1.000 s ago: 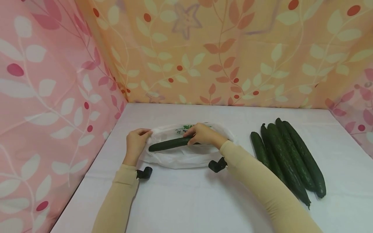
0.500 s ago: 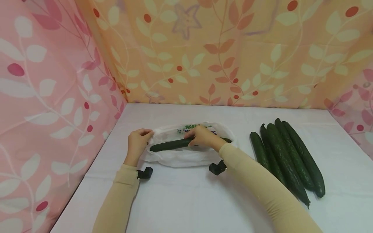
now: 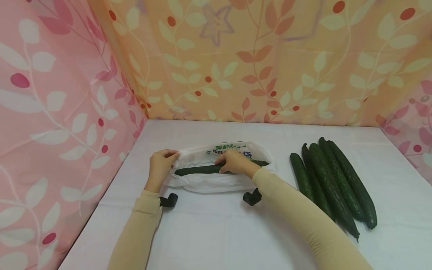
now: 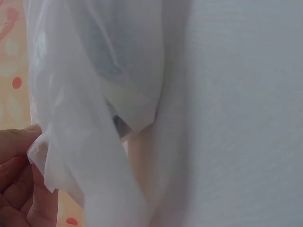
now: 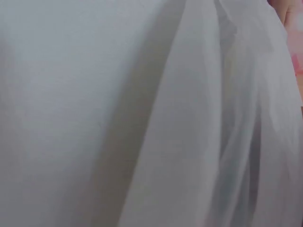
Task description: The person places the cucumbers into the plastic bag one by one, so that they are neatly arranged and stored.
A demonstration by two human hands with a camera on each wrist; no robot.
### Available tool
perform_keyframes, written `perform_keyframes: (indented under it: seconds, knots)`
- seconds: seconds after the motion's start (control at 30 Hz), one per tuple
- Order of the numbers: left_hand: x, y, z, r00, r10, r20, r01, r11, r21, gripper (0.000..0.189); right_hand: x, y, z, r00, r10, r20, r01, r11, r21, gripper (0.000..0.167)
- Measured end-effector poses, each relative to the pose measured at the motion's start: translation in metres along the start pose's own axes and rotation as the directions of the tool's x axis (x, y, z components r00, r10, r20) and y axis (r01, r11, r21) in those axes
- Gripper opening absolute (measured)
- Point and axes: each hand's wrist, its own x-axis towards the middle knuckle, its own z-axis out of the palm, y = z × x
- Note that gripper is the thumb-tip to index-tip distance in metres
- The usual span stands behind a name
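White bag (image 3: 212, 184) bears blue lettering (image 3: 248, 154), perhaps Chinese, partly covered.

The held cucumber (image 3: 197, 170) has sunk deeper into the white bag (image 3: 216, 184)

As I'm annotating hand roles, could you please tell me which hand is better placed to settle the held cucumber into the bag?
Probably the right hand: it grips the cucumber in the mouth of the bag, while the left hand pinches the bag's edge.
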Motion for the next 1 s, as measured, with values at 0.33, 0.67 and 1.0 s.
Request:
perform_keyframes:
  seconds: [0.33, 0.67, 1.0]
  knots:
    - [0.004, 0.004, 0.002, 1.0, 0.001, 0.008, -0.001, 1.0, -0.006, 0.021, -0.023, -0.001, -0.028, 0.992, 0.054, -0.114, -0.031, 0.979, 0.2, 0.03]
    - [0.003, 0.004, 0.002, 1.0, -0.022, 0.003, 0.022, 1.0, -0.013, 0.022, -0.075, -0.001, -0.051, 0.982, 0.106, -0.154, -0.055, 0.951, 0.303, 0.031]
    - [0.0, 0.001, 0.0, 0.999, -0.027, 0.019, 0.027, 1.0, -0.014, 0.023, -0.136, 0.009, -0.076, 0.963, 0.147, -0.226, -0.084, 0.961, 0.264, 0.039]
